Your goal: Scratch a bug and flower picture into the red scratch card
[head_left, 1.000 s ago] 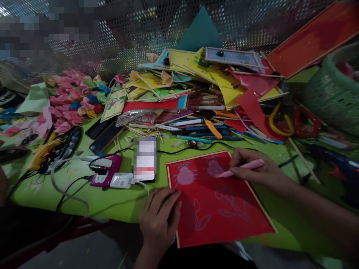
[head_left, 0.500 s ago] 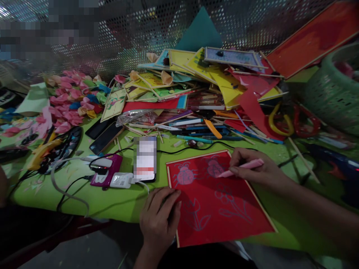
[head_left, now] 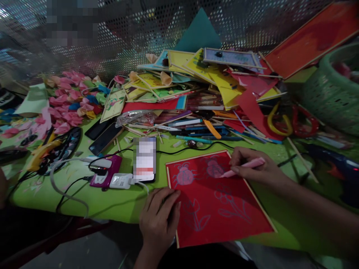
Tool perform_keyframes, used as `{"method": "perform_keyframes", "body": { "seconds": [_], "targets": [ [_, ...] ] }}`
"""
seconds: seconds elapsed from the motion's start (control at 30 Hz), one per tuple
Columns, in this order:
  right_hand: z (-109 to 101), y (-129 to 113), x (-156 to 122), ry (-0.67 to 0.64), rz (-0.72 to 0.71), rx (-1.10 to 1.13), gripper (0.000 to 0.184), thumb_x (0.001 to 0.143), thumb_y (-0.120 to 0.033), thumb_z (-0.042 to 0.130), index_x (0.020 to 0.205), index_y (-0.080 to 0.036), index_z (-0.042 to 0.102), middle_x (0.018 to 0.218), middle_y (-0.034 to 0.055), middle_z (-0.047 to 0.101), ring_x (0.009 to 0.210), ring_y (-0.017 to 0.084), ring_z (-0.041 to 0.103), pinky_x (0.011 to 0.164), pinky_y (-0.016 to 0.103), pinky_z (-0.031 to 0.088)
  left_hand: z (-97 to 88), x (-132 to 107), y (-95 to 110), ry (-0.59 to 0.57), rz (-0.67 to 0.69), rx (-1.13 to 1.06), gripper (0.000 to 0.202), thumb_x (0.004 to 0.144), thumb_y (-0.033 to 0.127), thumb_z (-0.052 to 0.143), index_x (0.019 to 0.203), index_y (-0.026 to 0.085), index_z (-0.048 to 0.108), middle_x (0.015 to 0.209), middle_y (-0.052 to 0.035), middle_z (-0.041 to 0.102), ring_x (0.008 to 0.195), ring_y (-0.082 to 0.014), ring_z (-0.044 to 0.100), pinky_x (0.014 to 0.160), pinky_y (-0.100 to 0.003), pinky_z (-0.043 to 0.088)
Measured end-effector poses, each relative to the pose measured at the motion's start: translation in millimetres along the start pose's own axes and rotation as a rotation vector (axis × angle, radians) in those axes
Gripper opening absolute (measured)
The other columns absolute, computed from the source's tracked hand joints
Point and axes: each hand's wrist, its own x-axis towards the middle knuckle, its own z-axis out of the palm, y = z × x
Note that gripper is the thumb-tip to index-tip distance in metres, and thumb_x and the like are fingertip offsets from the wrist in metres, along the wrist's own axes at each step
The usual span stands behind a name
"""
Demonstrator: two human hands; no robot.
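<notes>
A red sheet [head_left: 207, 209] edged with thin wooden sticks lies at the table's front edge. It bears outline drawings of two bugs and two flowers. The left bug [head_left: 185, 176] is coloured pink, and the upper right bug [head_left: 214, 168] is partly coloured. My right hand [head_left: 249, 168] grips a pink marker [head_left: 248, 165], its tip at the lower right of that second bug. Resting on the sheet's left edge, my left hand [head_left: 161, 213] has its fingers laid out over the border and holds nothing.
A phone [head_left: 145, 160] and a purple power adapter [head_left: 108, 173] with cables lie left of the sheet. Behind are pens, sticks and framed coloured cards [head_left: 179, 59]. Scissors [head_left: 280, 123], a glue gun [head_left: 333, 164] and a green basket [head_left: 333, 89] stand right. Pink paper petals [head_left: 67, 97] heap left.
The marker tip has shifted slightly to the right at the second bug. My left hand and the sheet stay in place.
</notes>
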Motion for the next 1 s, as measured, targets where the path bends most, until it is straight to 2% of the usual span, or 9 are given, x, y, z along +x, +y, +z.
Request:
{"method": "perform_keyframes", "body": {
  "seconds": [0.33,0.57,0.83,1.0],
  "targets": [
    [2,-7,-1,-0.006,0.025,0.020,0.026,0.084,-0.043,0.076,0.072,-0.023,0.063,0.064,-0.0031,0.056,0.059,0.015,0.047,0.056,0.028,0.035,-0.6,1,0,0.009,-0.006,-0.015,0.027,0.096,0.011,0.064,0.119,0.021,0.073,0.107,-0.0066,0.074,0.100,-0.0198,0.068,0.091,-0.033,0.056],
    [1,-6,0,-0.008,0.002,0.028,0.028,0.084,-0.045,0.076,0.072,-0.023,0.062,0.064,-0.0028,0.056,0.060,0.015,0.048,0.056,0.029,0.037,-0.1,-1,0,-0.008,-0.005,-0.013,0.027,0.096,0.011,0.064,0.120,0.021,0.073,0.108,-0.0069,0.073,0.101,-0.0200,0.067,0.093,-0.034,0.055],
    [5,-11,0,-0.018,0.010,0.038,0.030,0.084,-0.047,0.078,0.071,-0.023,0.065,0.066,-0.0015,0.059,0.061,0.016,0.052,0.056,0.028,0.044,1.1,-1,0,-0.008,-0.003,-0.022,0.026,0.096,0.010,0.064,0.119,0.019,0.073,0.109,-0.0075,0.073,0.103,-0.0204,0.065,0.093,-0.034,0.054],
    [4,-9,0,-0.013,-0.003,0.056,0.028,0.084,-0.044,0.078,0.071,-0.023,0.064,0.065,-0.0019,0.058,0.058,0.014,0.048,0.055,0.027,0.043,0.9,-2,-1,-0.016,-0.004,-0.010,0.028,0.096,0.010,0.064,0.120,0.020,0.073,0.111,-0.0071,0.073,0.103,-0.0203,0.066,0.094,-0.034,0.054]
  ]
}}
